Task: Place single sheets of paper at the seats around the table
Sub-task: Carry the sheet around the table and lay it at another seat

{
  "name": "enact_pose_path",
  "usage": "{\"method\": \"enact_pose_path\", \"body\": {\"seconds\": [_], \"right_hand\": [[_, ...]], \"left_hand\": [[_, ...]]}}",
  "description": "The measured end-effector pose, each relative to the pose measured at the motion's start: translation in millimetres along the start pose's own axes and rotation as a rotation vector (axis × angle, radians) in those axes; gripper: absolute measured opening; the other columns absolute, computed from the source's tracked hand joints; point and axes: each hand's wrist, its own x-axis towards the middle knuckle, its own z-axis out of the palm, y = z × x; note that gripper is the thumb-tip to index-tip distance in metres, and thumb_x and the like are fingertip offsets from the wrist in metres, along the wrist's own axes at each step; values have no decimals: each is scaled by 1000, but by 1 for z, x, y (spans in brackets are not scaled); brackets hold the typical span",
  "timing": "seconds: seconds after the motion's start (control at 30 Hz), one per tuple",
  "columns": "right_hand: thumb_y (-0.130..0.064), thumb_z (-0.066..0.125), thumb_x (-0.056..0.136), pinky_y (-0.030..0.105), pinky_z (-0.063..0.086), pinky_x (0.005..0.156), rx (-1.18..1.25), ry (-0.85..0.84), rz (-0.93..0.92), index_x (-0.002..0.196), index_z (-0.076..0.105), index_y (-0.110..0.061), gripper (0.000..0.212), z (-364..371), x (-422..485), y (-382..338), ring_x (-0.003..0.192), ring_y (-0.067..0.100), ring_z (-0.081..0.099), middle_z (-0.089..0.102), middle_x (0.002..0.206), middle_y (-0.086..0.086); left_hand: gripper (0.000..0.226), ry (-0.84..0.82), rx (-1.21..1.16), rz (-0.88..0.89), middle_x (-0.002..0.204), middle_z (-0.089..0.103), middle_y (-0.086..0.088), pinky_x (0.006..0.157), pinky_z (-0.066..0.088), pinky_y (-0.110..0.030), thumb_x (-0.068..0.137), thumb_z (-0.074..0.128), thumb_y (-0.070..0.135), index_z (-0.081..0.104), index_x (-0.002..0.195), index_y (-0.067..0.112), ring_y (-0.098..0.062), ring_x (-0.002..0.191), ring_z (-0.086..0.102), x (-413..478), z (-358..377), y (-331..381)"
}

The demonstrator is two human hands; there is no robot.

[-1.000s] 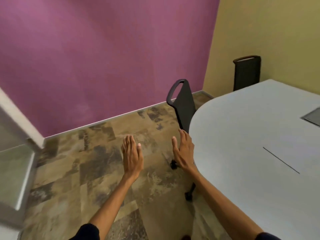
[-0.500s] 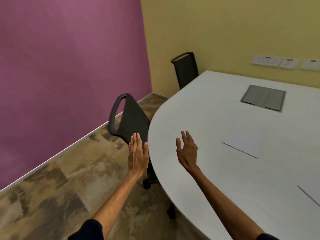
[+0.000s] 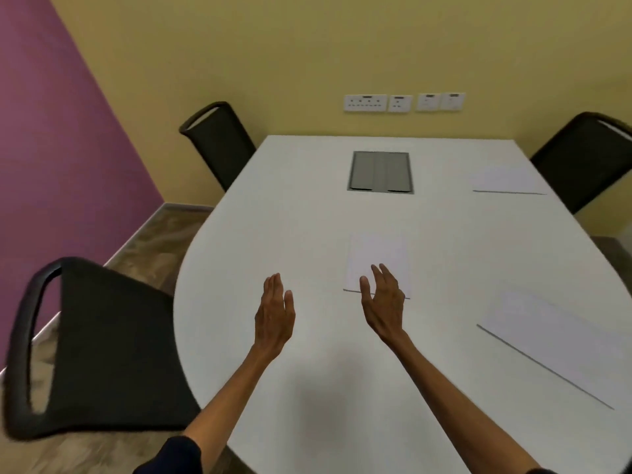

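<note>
The white table (image 3: pixel 307 206) fills most of the view. It is smooth and matte with a rounded near-left end, and its near and right parts run out of the picture. Behind it are a plain yellow wall (image 3: pixel 307 46) and, to the left, a purple wall (image 3: pixel 51 165), over a mottled brown floor (image 3: pixel 154 241).

Three black chairs stand at the table:
- The near left chair (image 3: pixel 113 347) has a looped arm, and its base is hidden.
- The far left chair (image 3: pixel 222 145) shows only its back.
- The far right chair (image 3: pixel 588 159) is cut off by the frame edge.

Three white sheets lie flat on the table, pale and hard to tell from it but for thin dark edges:
- The near right sheet (image 3: pixel 554 340) is the largest in view.
- The middle sheet (image 3: pixel 376 254) lies just ahead of the hands.
- The far right sheet (image 3: pixel 506 179) lies before the far right chair.

A grey rectangular hatch (image 3: pixel 380 172) is set in the far middle of the table. White sockets (image 3: pixel 403 103) on the yellow wall are blurred.

The left hand (image 3: pixel 275 316) is held out edge-up over bare table, fingers straight and together, holding nothing. The right hand (image 3: pixel 384 302) reaches forward with its fingers slightly apart. It overlaps the middle sheet's near edge, and contact cannot be told.
</note>
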Motion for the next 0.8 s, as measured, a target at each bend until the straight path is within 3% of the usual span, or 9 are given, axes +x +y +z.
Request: {"method": "enact_pose_path", "body": {"seconds": [0.13,0.2,0.27,0.33,0.6,0.8], "right_hand": [[-42,41,100,45,26,113,-62,74,99,142,46,-16,49,-1,36,22,144,18,29,38,154,2],[-42,41,100,45,28,112,-71,105,147,141,47,-16,48,1,50,33,142,18,31,40,151,2],[-40,43,100,46,29,111,-95,126,181,139,48,-16,47,4,60,41,141,18,33,43,149,2],[-38,44,99,46,31,110,-131,119,208,138,49,-15,46,6,69,51,139,19,34,45,147,2],[-35,47,99,45,32,105,-219,30,270,136,49,-13,43,19,108,92,134,23,39,48,142,4],[-34,50,97,45,31,105,-217,-103,388,135,49,-14,43,38,149,124,131,26,43,50,139,7]], "left_hand": [[55,-78,-23,42,160,26,-5,118,21,-29,103,36,28,23,154,12,-17,150,21,51,32,7],[54,-111,-16,70,155,38,-8,115,30,-32,102,39,28,28,153,12,-22,144,36,72,46,9],[50,-148,-20,78,136,59,-11,104,44,-37,101,41,28,38,148,13,-29,125,56,92,60,10],[45,-194,-28,61,112,72,-13,94,51,-37,100,42,31,48,141,14,-30,109,65,108,72,12],[29,-282,71,70,95,74,-8,85,48,-33,97,49,30,70,113,17,-30,99,67,160,123,9],[49,-436,94,-38,118,67,-9,101,41,-38,95,52,35,49,138,13,-29,121,56,195,169,15]]}}
